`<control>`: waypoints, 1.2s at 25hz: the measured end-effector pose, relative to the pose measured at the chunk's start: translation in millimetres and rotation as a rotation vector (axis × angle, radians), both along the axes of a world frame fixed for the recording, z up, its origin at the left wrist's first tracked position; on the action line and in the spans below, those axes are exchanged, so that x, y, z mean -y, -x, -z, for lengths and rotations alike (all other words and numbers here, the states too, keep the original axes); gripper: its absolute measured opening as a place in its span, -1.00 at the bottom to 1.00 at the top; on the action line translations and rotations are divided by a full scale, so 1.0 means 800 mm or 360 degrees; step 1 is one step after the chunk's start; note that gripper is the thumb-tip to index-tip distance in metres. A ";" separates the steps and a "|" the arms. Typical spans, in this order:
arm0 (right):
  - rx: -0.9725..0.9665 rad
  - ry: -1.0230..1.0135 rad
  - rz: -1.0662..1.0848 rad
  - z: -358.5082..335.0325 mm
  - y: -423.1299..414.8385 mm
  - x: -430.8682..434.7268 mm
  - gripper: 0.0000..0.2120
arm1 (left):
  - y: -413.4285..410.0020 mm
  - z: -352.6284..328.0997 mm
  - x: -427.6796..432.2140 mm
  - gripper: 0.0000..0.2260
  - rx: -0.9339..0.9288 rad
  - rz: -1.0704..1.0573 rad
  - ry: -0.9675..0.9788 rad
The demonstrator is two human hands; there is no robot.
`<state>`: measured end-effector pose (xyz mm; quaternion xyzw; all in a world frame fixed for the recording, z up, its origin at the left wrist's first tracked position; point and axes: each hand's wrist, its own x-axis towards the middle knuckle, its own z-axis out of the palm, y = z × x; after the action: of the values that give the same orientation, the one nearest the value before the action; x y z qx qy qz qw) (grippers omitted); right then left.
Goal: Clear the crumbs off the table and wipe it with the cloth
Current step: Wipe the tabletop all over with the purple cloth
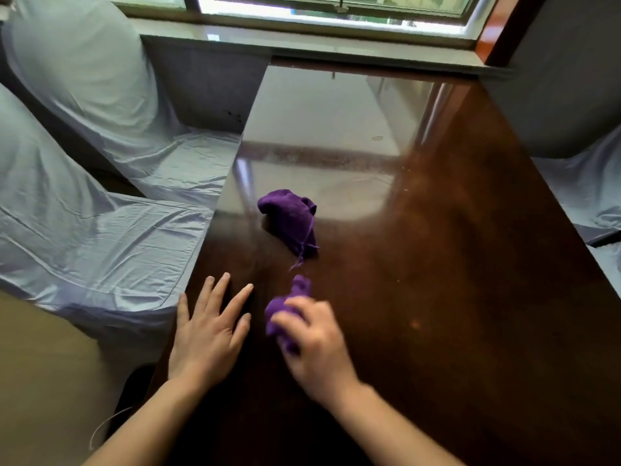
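Purple cloth (285, 317) is gripped in curled right hand (316, 344); left hand (208, 334) laid flat, fingers spread, nothing held, on table (453, 297); second purple cloth (290, 218) bunched beyond

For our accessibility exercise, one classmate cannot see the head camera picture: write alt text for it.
A person's right hand grips a bunched purple cloth on a glossy dark wooden table, while the left hand lies flat and open beside it. A second purple cloth sits crumpled farther along the table, with pale crumbs scattered to its right and cloth-covered chairs at the left.
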<state>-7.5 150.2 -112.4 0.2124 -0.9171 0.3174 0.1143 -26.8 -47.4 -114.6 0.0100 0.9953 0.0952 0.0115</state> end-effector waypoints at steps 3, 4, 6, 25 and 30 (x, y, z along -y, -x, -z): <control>-0.0143 -0.0123 -0.0356 0.014 -0.030 0.034 -0.68 | -0.002 -0.008 0.004 -0.46 -0.0224 -0.0255 -0.0319; -0.0210 -0.0151 -0.0368 0.016 -0.016 0.040 -0.69 | -0.002 -0.009 0.006 -0.48 -0.0284 -0.0338 -0.0373; -0.0328 -0.0198 -0.0324 0.015 0.022 0.053 -0.76 | -0.003 -0.009 0.008 -0.51 -0.0332 -0.0406 -0.0451; -0.0172 -0.0496 0.0378 -0.003 0.052 -0.100 -0.73 | -0.002 0.004 0.008 -0.46 -0.0170 -0.0082 -0.0188; 0.0347 0.0490 0.1005 -0.034 0.079 -0.198 -0.83 | -0.001 0.000 -0.003 -0.34 -0.0173 0.0157 -0.0014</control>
<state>-70.9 308.9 -85.3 -0.1358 -0.8857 0.4216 0.1390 -26.2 -45.0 -114.6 0.0644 0.9924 0.0981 -0.0379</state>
